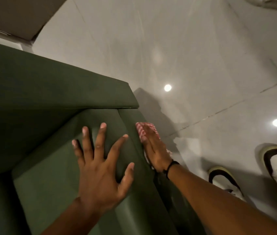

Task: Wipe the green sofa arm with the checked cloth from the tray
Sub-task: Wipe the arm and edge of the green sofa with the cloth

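The green sofa arm (131,119) runs from the lower middle up to the centre of the view. My left hand (100,167) lies flat on its top with the fingers spread and nothing in it. On the arm's outer right side my right hand (153,150) presses the red-and-white checked cloth (142,129) flat against the fabric. The cloth shows past my fingertips and a little under my wrist; the rest of it is hidden by the hand. No tray is in view.
The sofa's back cushion (49,85) fills the left. Glossy pale floor tiles (202,65) lie to the right, with two ceiling-light reflections. My two white and dark shoes (227,182) stand at the lower right. A brown panel (15,14) is at the top left.
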